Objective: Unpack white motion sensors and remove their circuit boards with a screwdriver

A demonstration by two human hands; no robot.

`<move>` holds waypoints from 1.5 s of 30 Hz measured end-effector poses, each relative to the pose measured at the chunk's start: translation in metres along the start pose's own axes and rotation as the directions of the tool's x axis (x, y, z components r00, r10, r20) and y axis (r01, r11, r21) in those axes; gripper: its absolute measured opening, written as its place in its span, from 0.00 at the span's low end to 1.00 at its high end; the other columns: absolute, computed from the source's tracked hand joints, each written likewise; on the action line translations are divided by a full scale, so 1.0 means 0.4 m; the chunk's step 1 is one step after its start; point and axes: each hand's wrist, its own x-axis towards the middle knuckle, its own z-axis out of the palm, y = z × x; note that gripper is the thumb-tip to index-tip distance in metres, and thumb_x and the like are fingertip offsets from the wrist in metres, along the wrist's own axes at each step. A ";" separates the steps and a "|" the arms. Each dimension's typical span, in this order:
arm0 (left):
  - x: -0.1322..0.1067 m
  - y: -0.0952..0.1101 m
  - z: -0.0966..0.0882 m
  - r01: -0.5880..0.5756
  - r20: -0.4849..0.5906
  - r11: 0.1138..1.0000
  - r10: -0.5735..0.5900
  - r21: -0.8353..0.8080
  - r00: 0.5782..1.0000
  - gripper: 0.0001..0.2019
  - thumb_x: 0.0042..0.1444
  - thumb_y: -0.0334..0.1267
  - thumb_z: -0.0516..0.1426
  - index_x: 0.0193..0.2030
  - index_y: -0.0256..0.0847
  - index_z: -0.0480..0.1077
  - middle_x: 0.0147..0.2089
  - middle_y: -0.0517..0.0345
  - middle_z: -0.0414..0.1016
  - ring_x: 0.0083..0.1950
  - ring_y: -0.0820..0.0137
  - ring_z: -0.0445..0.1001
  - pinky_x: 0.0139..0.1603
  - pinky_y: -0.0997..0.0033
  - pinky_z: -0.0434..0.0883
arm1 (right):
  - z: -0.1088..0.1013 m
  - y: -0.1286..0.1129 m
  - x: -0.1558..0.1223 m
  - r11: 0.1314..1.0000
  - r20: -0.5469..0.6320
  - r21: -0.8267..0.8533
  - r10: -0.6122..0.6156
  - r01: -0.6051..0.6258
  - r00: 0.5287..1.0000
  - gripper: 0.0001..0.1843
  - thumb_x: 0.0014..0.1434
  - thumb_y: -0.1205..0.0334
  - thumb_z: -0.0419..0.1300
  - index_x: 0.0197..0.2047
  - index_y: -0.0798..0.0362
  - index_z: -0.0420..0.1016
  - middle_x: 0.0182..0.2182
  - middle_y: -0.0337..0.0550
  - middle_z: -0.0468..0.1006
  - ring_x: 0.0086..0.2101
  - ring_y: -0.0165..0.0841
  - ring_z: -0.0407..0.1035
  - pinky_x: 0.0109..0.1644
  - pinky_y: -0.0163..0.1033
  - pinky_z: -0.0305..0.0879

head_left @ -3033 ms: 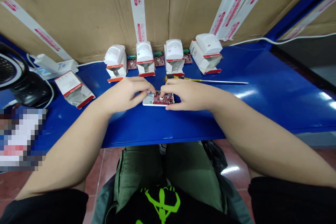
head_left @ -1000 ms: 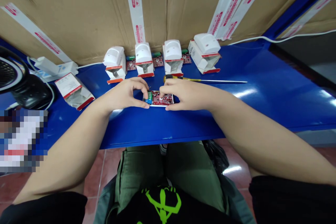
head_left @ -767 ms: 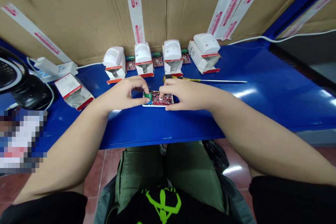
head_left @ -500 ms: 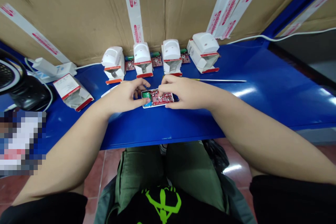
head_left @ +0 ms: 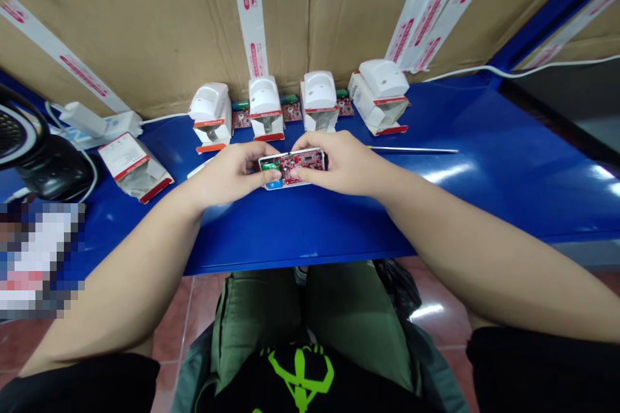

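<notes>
Both hands hold a small white base (head_left: 278,184) with a red circuit board (head_left: 296,161) in it, tilted up a little above the blue table (head_left: 310,219). My left hand (head_left: 231,171) grips its left end, thumb by the green part (head_left: 272,166). My right hand (head_left: 341,162) grips the right end, thumb pressed on the board. A screwdriver (head_left: 411,150) lies just behind my right hand, its handle hidden.
Several white sensor units on small open boxes (head_left: 265,110) stand in a row against the cardboard wall (head_left: 169,19), red boards (head_left: 291,111) between them. Another open box (head_left: 133,166) lies at left, near a black fan (head_left: 33,155) and a white power strip (head_left: 97,122).
The base with the board lay flat on the table under my fingers; now both hands have lifted and tilted it up toward the far side.
</notes>
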 end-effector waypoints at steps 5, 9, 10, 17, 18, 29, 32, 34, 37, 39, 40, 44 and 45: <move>-0.003 0.020 0.005 -0.023 -0.014 0.999 0.022 -0.042 1.000 0.14 0.66 0.47 0.70 0.49 0.40 0.82 0.43 0.54 0.88 0.39 0.67 0.83 0.41 0.69 0.79 | 0.013 -0.006 0.005 0.998 -0.065 0.029 0.051 -0.049 0.997 0.11 0.59 0.50 0.67 0.37 0.49 0.79 0.33 0.42 0.84 0.34 0.37 0.73 0.44 0.44 0.64; -0.003 0.025 0.009 -0.026 -0.020 0.997 0.025 -0.069 0.999 0.14 0.65 0.47 0.70 0.48 0.40 0.82 0.42 0.55 0.87 0.39 0.67 0.83 0.40 0.69 0.79 | 0.017 -0.007 0.009 0.995 -0.059 0.068 0.079 -0.075 0.995 0.09 0.58 0.52 0.66 0.36 0.49 0.78 0.32 0.41 0.81 0.34 0.36 0.72 0.42 0.44 0.63; -0.003 0.025 0.011 -0.027 -0.017 0.997 0.025 -0.076 1.000 0.14 0.65 0.47 0.70 0.48 0.40 0.82 0.42 0.55 0.87 0.38 0.67 0.83 0.40 0.70 0.79 | 0.017 -0.008 0.010 0.993 -0.057 0.078 0.088 -0.083 0.995 0.09 0.57 0.53 0.67 0.35 0.49 0.77 0.31 0.40 0.81 0.34 0.36 0.71 0.42 0.44 0.63; 0.000 0.023 0.017 -0.004 -0.005 0.992 0.003 -0.126 1.000 0.15 0.65 0.48 0.71 0.48 0.39 0.82 0.43 0.54 0.88 0.39 0.68 0.83 0.42 0.69 0.81 | 0.019 -0.015 0.013 0.979 -0.049 0.142 0.152 -0.144 0.987 0.09 0.54 0.54 0.68 0.32 0.48 0.75 0.29 0.38 0.79 0.31 0.34 0.68 0.39 0.43 0.62; 0.000 0.022 0.018 0.001 -0.003 0.992 -0.001 -0.128 1.000 0.15 0.65 0.48 0.71 0.49 0.39 0.83 0.43 0.54 0.88 0.39 0.68 0.83 0.42 0.69 0.81 | 0.018 -0.016 0.014 0.976 -0.044 0.151 0.166 -0.158 0.985 0.09 0.54 0.54 0.68 0.32 0.48 0.75 0.29 0.38 0.79 0.31 0.34 0.69 0.38 0.43 0.61; 0.011 0.012 0.022 0.090 0.030 0.974 -0.085 -0.207 0.996 0.18 0.61 0.51 0.74 0.47 0.40 0.83 0.44 0.51 0.89 0.40 0.67 0.84 0.43 0.67 0.82 | 0.015 -0.023 0.017 0.907 0.040 0.270 0.326 -0.324 0.945 0.09 0.51 0.58 0.74 0.32 0.49 0.79 0.29 0.37 0.79 0.32 0.34 0.69 0.37 0.42 0.63; 0.013 0.016 0.022 0.111 0.023 0.966 -0.109 -0.235 0.994 0.16 0.60 0.48 0.73 0.47 0.39 0.83 0.44 0.52 0.88 0.39 0.68 0.82 0.41 0.69 0.81 | 0.012 -0.018 0.016 0.882 0.070 0.322 0.342 -0.345 0.937 0.12 0.52 0.56 0.76 0.33 0.49 0.80 0.30 0.38 0.81 0.33 0.34 0.71 0.38 0.41 0.64; 0.015 0.020 0.027 0.144 0.006 0.949 -0.148 -0.279 0.989 0.15 0.58 0.45 0.74 0.47 0.40 0.82 0.42 0.54 0.87 0.37 0.70 0.81 0.38 0.71 0.79 | 0.011 -0.015 0.015 0.861 0.092 0.385 0.324 -0.334 0.942 0.15 0.51 0.53 0.79 0.33 0.49 0.80 0.30 0.38 0.81 0.34 0.34 0.71 0.39 0.41 0.66; 0.018 0.026 0.041 0.190 -0.002 0.901 -0.207 -0.390 0.978 0.17 0.56 0.46 0.76 0.45 0.41 0.80 0.37 0.59 0.82 0.32 0.72 0.78 0.33 0.73 0.78 | 0.013 -0.011 0.016 0.836 0.097 0.467 0.275 -0.288 0.957 0.19 0.48 0.49 0.81 0.34 0.49 0.80 0.32 0.38 0.81 0.35 0.35 0.72 0.41 0.42 0.69; 0.021 0.027 0.052 0.179 -0.022 0.889 -0.207 -0.422 0.978 0.20 0.54 0.49 0.78 0.43 0.41 0.78 0.34 0.61 0.79 0.31 0.73 0.76 0.32 0.73 0.77 | 0.017 -0.008 0.017 0.830 0.090 0.492 0.253 -0.264 0.963 0.22 0.46 0.46 0.82 0.35 0.48 0.79 0.32 0.37 0.81 0.35 0.34 0.72 0.42 0.42 0.69; 0.022 0.028 0.056 0.163 -0.038 0.895 -0.196 -0.414 0.980 0.22 0.53 0.51 0.80 0.42 0.41 0.77 0.34 0.62 0.78 0.31 0.73 0.76 0.32 0.73 0.77 | 0.019 -0.006 0.018 0.831 0.085 0.495 0.246 -0.256 0.965 0.23 0.45 0.46 0.82 0.35 0.49 0.79 0.32 0.37 0.80 0.35 0.34 0.72 0.42 0.42 0.69; 0.026 0.024 0.061 0.106 -0.101 0.943 -0.144 -0.315 0.984 0.26 0.52 0.55 0.81 0.40 0.41 0.77 0.36 0.59 0.81 0.34 0.72 0.77 0.33 0.74 0.76 | 0.020 0.000 0.019 0.853 0.076 0.461 0.237 -0.245 0.969 0.22 0.45 0.47 0.81 0.37 0.49 0.80 0.31 0.37 0.80 0.34 0.34 0.72 0.42 0.43 0.69; 0.026 0.024 0.061 0.100 -0.102 0.946 -0.137 -0.308 0.985 0.26 0.52 0.56 0.81 0.40 0.41 0.77 0.36 0.59 0.81 0.34 0.71 0.77 0.34 0.73 0.76 | 0.017 0.001 0.019 0.860 0.074 0.447 0.236 -0.244 0.969 0.22 0.46 0.47 0.80 0.37 0.49 0.81 0.32 0.37 0.81 0.35 0.35 0.73 0.42 0.43 0.70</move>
